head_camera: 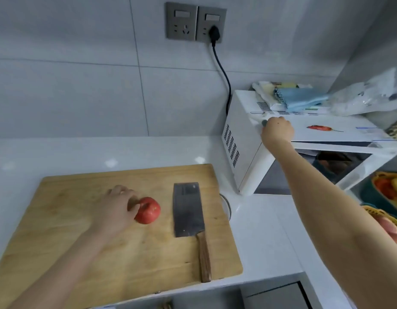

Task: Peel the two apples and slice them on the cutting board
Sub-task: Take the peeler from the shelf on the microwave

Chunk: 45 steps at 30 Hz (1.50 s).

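One red apple (147, 210) sits on the wooden cutting board (81, 241), near its middle. My left hand (117, 208) rests on the apple's left side, fingers curled around it. A cleaver (188, 210) with a wooden handle lies flat on the board to the apple's right. My right hand (276, 130) is stretched out to the top of the white microwave (244, 152), closed on a small dark-handled tool (264, 123) that is mostly hidden by the fingers. No second apple can be told apart in view.
Folded cloths (293, 97) and a clear plastic bag (367, 97) lie on the microwave, along with a red chilli (320, 128). Baskets of produce (389, 192) stand at the right edge. A black cable (222, 70) runs from the wall socket (212, 24).
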Motion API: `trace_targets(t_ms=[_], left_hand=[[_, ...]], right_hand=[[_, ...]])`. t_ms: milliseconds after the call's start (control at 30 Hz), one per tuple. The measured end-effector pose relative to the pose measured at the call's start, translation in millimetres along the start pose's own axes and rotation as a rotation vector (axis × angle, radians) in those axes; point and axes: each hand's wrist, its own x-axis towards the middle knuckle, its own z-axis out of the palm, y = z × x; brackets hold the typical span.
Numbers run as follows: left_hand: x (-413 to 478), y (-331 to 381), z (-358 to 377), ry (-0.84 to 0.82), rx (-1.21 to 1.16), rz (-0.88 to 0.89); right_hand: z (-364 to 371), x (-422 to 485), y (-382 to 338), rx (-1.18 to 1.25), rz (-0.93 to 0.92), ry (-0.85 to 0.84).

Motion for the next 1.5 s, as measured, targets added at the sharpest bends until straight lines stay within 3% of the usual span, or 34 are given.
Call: trace_targets(t_ms=[133,200,300,400,533,633,767,867,1033,1167,1500], left_hand=[[-11,-5,4,0.037,-0.088,-0.019],[-11,-17,12,0.011,-0.065,-0.067],[-2,-43,28,-0.053,0.010,-0.160],[12,-58,38,-0.142,0.077,-0.176],[29,-66,50,-0.264,0.044,-0.137],[35,-71,51,-0.279,-0.001,-0.074],[32,-93,35,-0.144,-0.308,-0.056],[28,-132,19,-0.068,-0.721,-0.228],[10,-205,-10,-0.194,-1.051,-0.421],[-4,-237,-24,-0.254,-1.154,-0.407],[-15,-257,-31,-0.331,-1.226,-0.370]], right_hand=[[1,-52,-38,0.260,-0.103,0.064],[10,-95,-65,0.465,-0.198,0.008],[28,-162,-100,0.734,-0.285,-0.270],[48,-214,-124,0.835,-0.302,-0.564],[69,-263,-144,0.889,-0.191,-0.716],[79,-299,-159,0.828,-0.113,-0.727],[93,-348,-185,0.665,-0.064,-0.734],[103,-382,-209,0.410,-0.266,-0.757],[128,-425,-251,0.080,-0.665,-0.679],[135,-432,-250,0.078,-0.703,-0.606],[126,-432,-261,0.036,-0.614,-0.674]])
